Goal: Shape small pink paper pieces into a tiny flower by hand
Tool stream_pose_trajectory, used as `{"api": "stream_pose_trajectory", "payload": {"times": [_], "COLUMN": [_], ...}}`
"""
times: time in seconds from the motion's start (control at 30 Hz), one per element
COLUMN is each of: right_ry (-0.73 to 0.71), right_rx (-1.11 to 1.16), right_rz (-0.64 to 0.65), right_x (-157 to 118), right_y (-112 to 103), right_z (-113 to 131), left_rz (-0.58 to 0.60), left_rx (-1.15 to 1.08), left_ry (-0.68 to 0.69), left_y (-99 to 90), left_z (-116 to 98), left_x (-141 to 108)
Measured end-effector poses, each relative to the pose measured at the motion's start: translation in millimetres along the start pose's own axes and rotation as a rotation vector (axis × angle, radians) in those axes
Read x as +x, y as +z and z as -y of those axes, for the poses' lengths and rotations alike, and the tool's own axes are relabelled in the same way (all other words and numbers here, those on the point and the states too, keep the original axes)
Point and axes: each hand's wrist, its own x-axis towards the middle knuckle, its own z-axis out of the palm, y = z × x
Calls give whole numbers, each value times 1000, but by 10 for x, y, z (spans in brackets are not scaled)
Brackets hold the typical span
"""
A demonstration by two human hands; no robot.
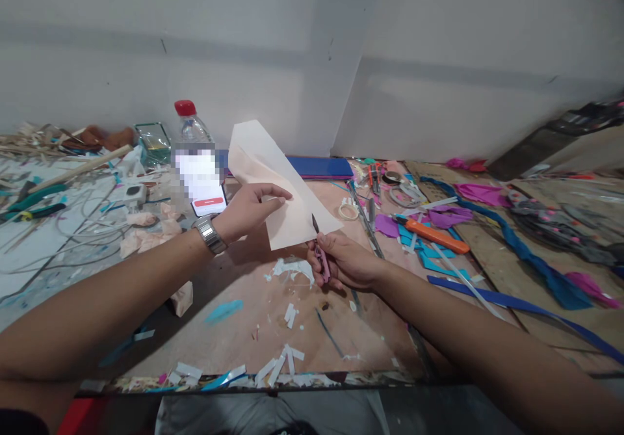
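Note:
A white sheet of paper (292, 210) stands tilted above the worktable, its upper part bent over. My left hand (253, 207) grips it from the left, thumb and index finger lying on its near face; the other fingers are hidden. Pink-handled scissors (322, 263) sit in my right hand (348, 259), fingers wrapped round the handles. Their dark pointed blades lie at the sheet's lower right edge; whether they are parted I cannot tell.
Behind my left wrist a lit phone (207, 184) leans near a red-capped bottle (192, 123). At right lie an orange utility knife (436, 235), a tape roll (348, 210) and blue strips (502, 298). Paper scraps (280, 365) litter the table's front edge. Green-handled pliers (36, 197) lie left.

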Motion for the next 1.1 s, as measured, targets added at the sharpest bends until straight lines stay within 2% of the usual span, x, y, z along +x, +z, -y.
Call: {"api": "stream_pose_trajectory", "payload": {"times": [0.57,0.8,1.1], "right_ry": [-5,62,59], "right_rx": [-12,-136,-171], "right_rz": [-17,-4,-17], "right_x": [-4,-11,-17], "right_y": [30,28,13], "right_z": [17,27,18], "left_rz": [6,26,55], "left_rx": [-23,-54,-70], "left_ry": [2,20,58], "left_y": [9,18,26], "left_z": [14,75,97], "left_x": [6,23,27]}}
